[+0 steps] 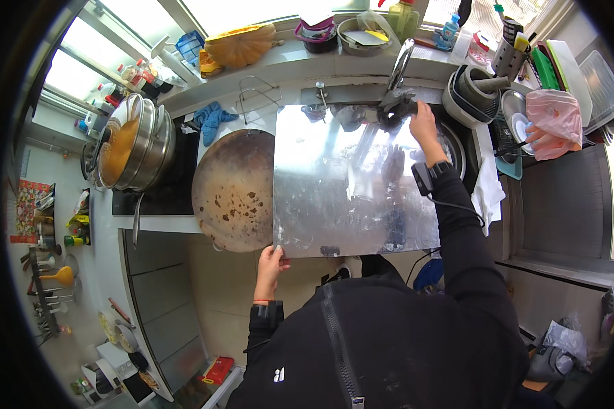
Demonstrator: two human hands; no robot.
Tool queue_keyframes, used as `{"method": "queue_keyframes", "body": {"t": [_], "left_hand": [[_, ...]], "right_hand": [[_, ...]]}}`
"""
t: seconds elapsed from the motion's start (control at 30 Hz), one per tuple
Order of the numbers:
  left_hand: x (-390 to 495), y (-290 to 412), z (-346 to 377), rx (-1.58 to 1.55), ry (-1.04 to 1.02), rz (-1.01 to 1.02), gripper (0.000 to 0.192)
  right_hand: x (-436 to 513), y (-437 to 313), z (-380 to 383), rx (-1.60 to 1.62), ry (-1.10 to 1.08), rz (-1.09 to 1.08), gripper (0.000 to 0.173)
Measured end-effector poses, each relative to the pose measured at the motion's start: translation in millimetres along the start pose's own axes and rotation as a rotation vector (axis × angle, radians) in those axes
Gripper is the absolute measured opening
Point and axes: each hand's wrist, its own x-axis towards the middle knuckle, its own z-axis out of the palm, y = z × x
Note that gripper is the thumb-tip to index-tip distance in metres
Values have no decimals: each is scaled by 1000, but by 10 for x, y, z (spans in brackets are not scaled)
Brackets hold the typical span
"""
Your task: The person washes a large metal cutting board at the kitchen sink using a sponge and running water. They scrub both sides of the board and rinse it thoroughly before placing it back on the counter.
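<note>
A large rectangular sheet of shiny metal lies over the sink area and the counter's front edge, its surface marked with whitish smears. My left hand grips its near left corner, thumb on top. At the far right edge, below the tap, my right hand holds a crumpled dark grey rag against the sheet; its exact kind is hard to tell. Under the sheet's left side, partly hidden, is a round wooden chopping board with dark stains.
A stacked steel steamer pot stands on the black hob at left. A blue cloth and a wire rack lie behind the board. A cut pumpkin rests on the sill. On the right are a stone mortar and a white cloth.
</note>
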Motion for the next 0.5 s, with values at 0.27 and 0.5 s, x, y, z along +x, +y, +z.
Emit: {"method": "queue_keyframes", "body": {"t": [0.27, 0.5], "left_hand": [[53, 70, 61, 48, 125, 25, 21], [150, 173, 179, 138, 151, 134, 23]], "right_hand": [[672, -108, 217, -108, -211, -15, 35], [572, -148, 117, -135, -193, -59, 28]]}}
